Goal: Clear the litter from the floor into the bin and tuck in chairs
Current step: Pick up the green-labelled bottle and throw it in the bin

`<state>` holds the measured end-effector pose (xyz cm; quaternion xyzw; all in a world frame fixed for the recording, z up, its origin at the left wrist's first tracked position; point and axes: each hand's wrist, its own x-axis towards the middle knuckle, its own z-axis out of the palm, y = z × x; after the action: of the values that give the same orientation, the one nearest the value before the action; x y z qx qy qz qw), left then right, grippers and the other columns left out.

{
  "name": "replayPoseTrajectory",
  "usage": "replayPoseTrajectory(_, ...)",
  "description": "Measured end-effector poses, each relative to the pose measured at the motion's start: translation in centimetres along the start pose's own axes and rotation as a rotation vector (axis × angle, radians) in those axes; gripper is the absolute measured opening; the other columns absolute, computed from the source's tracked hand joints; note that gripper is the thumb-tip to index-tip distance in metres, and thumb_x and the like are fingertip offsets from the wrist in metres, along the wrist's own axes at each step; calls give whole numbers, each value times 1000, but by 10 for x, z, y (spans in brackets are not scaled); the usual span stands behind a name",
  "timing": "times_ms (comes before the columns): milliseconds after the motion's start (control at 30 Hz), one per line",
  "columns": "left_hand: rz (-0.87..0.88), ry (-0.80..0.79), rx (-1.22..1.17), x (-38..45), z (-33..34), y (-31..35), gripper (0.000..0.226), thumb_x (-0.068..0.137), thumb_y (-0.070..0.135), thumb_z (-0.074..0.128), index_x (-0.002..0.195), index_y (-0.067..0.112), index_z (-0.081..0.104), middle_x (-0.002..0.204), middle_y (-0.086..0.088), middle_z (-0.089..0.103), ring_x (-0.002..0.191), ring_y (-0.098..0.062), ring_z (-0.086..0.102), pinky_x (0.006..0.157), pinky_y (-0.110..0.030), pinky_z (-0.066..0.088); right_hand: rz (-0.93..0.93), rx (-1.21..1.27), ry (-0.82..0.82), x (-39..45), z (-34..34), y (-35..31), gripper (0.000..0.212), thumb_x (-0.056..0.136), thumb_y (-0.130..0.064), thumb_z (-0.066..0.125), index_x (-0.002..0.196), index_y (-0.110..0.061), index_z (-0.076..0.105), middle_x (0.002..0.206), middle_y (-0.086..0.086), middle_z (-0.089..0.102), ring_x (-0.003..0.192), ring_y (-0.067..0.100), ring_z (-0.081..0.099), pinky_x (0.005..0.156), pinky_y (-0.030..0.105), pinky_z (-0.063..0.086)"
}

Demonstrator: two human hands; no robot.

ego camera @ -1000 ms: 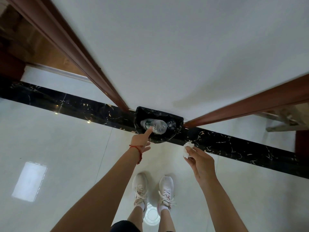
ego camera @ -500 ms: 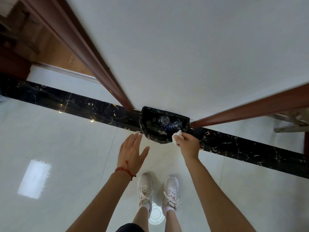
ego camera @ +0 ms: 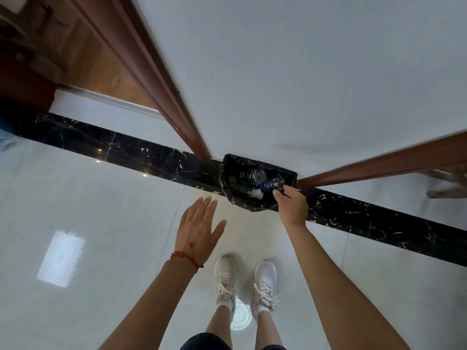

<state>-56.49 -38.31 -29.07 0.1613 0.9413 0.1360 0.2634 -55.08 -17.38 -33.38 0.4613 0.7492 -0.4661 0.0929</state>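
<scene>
A bin lined with a black bag (ego camera: 228, 195) stands against the white wall on the black marble strip. Inside it lie two clear plastic bottles (ego camera: 251, 174) and a crumpled white tissue (ego camera: 256, 193). My right hand (ego camera: 292, 204) hovers at the bin's right rim, fingers curled downward and bunched, with nothing visible in them. My left hand (ego camera: 198, 227) is spread flat and empty above the floor, left of the bin. A clear round plastic lid (ego camera: 240, 317) lies on the floor between my white shoes.
Brown wooden door frames (ego camera: 161, 79) run up on both sides of the white wall (ego camera: 303, 72). Wooden furniture legs (ego camera: 447, 183) show at the right edge. The floor is glossy white tile with a black marble border (ego camera: 379, 218).
My right hand carried the white tissue to the bin and let it go; it now lies inside. My left hand drew back from the bin after dropping a bottle and stays spread.
</scene>
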Motion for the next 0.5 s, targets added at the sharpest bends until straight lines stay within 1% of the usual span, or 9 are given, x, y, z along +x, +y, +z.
replayPoseTrajectory(33,0,6,-6,0,-1,1,67,85,49,24,126,4,52,131,-16,55,124,-35,48,102,-46,35,-32,-8,-13,-5,-3,2,40,88,-19,59,124,-1,54,129,14,57,116,27,55,88,25,39)
replayPoseTrajectory(133,16,26,6,-3,-7,6,66,84,47,25,124,3,52,130,-17,55,123,-36,49,101,-47,36,-138,-77,-23,-25,-14,7,40,89,-20,57,124,-2,54,129,15,55,116,27,54,95,34,43)
replayPoseTrajectory(233,32,23,10,-8,-20,13,64,85,46,26,122,2,54,128,-17,57,121,-36,51,100,-48,38,-273,-189,-32,-48,-27,8,40,90,-22,56,125,-4,52,132,14,51,123,25,48,100,36,41)
replayPoseTrajectory(367,62,23,14,-22,-41,23,69,84,49,22,128,4,49,134,-16,52,128,-34,44,105,-45,33,-427,-358,-2,-80,-50,0,45,91,-25,54,130,-5,48,139,14,46,131,26,39,100,38,40)
replayPoseTrajectory(500,78,63,34,-43,-69,33,74,82,52,16,132,6,44,140,-14,46,133,-31,37,109,-41,28,-523,-463,84,-110,-77,-17,46,90,-26,57,128,-2,50,135,18,49,127,31,45,96,42,45)
